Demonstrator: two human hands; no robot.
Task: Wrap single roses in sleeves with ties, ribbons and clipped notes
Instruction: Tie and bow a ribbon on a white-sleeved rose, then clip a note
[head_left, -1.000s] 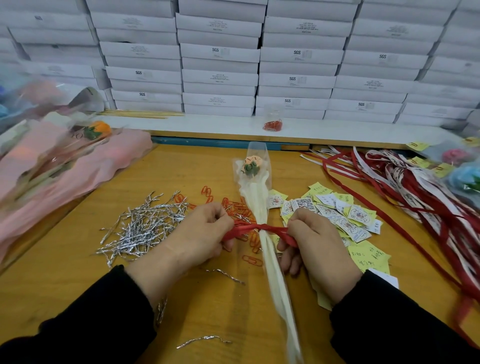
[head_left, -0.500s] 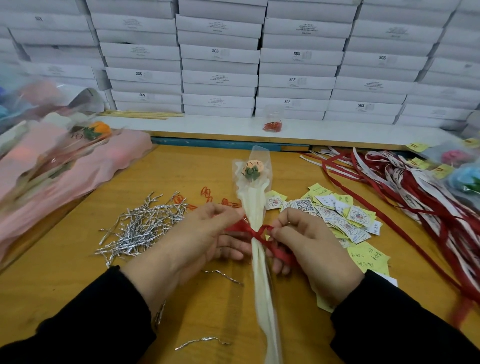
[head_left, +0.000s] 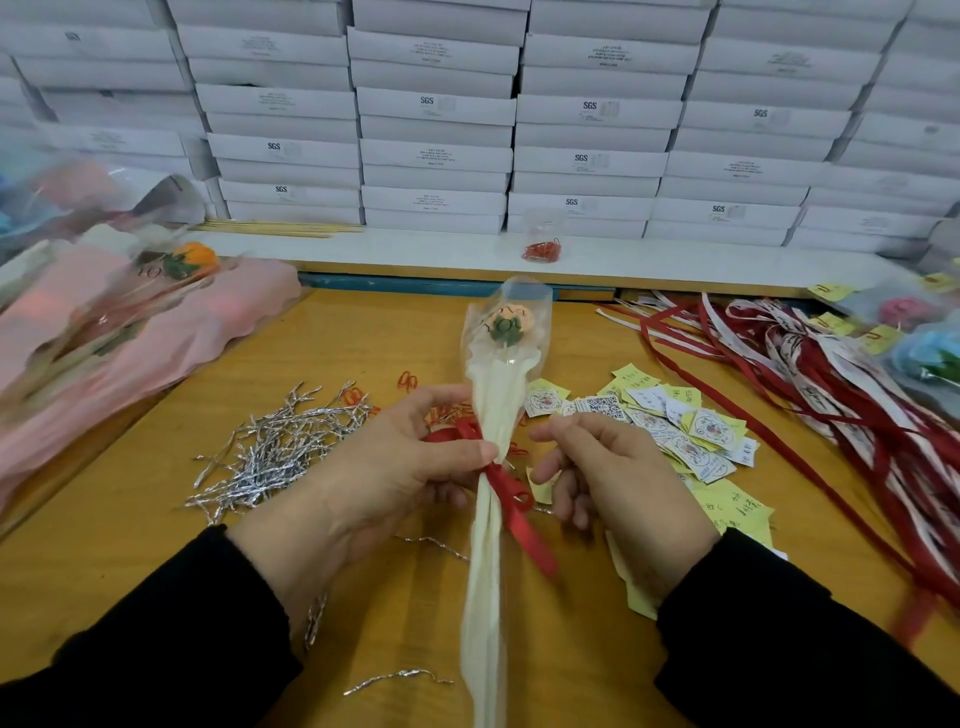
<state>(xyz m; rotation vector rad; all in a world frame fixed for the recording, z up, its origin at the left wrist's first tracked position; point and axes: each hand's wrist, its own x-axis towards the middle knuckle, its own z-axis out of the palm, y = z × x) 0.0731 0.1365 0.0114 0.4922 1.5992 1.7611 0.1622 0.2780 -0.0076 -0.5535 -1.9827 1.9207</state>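
The red ribbon (head_left: 511, 499) is tied on the sleeved rose (head_left: 506, 325), pinched by the left hand (head_left: 410, 467); the right hand (head_left: 613, 467) is loosely curled, holding nothing, and a note (head_left: 706, 431) from the 3 o'clock pile is not yet clipped on.

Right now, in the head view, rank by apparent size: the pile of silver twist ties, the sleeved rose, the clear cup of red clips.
1. sleeved rose, though nearness to the camera inflates it
2. pile of silver twist ties
3. clear cup of red clips, farthest away

head view | worn, looks forward and down | close over table (head_left: 332, 353) | boxes (head_left: 436, 156) behind
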